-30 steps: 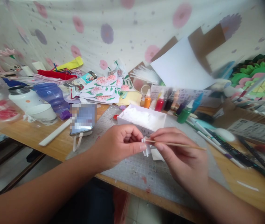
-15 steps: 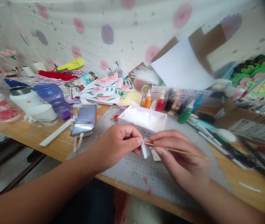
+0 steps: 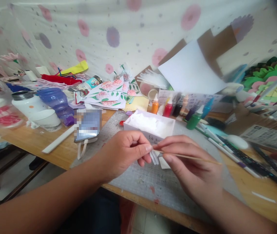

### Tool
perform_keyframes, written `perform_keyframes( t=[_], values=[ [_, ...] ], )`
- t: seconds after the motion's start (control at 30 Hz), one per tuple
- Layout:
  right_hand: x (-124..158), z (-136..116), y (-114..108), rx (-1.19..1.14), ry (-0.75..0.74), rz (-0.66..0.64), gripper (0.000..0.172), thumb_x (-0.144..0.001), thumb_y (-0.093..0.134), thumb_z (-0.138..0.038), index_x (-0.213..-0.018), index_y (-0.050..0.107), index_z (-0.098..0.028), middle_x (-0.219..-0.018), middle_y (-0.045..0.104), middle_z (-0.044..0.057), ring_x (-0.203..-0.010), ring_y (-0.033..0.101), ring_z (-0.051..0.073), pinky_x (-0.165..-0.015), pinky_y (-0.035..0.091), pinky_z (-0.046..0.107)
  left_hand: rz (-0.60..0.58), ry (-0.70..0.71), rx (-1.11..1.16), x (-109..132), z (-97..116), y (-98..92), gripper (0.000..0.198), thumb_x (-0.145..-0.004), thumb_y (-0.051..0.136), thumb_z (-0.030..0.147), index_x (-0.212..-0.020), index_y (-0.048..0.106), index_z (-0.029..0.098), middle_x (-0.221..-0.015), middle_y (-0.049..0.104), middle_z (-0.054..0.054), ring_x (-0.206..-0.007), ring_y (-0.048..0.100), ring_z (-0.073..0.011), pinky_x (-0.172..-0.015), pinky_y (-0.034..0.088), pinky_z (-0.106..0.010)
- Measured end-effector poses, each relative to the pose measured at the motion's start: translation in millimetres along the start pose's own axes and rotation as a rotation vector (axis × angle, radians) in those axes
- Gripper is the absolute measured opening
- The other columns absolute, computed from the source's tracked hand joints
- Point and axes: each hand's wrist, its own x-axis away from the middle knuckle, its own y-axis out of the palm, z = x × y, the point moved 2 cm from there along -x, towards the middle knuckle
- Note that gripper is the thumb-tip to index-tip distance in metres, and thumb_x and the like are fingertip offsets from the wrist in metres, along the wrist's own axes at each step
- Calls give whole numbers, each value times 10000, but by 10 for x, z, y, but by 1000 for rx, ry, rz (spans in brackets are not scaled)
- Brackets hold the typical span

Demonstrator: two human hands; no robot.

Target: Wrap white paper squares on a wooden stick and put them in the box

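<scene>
My left hand (image 3: 123,152) pinches a small folded white paper piece (image 3: 154,158) between thumb and fingertips, just above the grey cutting mat (image 3: 140,178). Meeting it from the right, my right hand (image 3: 189,165) grips a thin wooden stick (image 3: 196,158), whose tip touches the paper where the two hands come together. Behind the hands stands an open white box (image 3: 150,126) with white filling. Another small white scrap (image 3: 164,163) lies on the mat under my right fingers.
A phone (image 3: 87,125) lies left of the mat. Small paint bottles (image 3: 169,109) stand behind the box, pens and brushes (image 3: 238,152) lie to the right. A white jar (image 3: 27,102), a paper cup (image 3: 46,118) and a blue bottle (image 3: 56,100) sit at left. Flower cards (image 3: 106,92) lie at the back.
The hands have dropped slightly toward the mat, and the paper piece has turned under the stick's tip so that it now hangs angled below my left fingertips.
</scene>
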Motion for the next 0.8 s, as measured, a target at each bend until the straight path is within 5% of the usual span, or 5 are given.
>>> perform_keyframes(
  t=[0.47,0.8],
  values=[
    [7,42,-17,-13,36,98,202,-798,653,-73,-869,740,-240,-812,731,24,-831,684,175,-747,573,324,8,-13,74,-9,-34,15,190,-858,600,286,-716,628,162,-656,686,12,-569,577,-90,-573,458,-208],
    [-6,112,-28,-71,101,212,201,-808,641,-78,-823,735,-254,-795,718,18,-835,659,175,-755,564,334,118,34,132,-3,-29,-50,188,-847,576,229,-681,612,147,-649,652,-3,-598,570,-104,-577,442,-222]
  ],
)
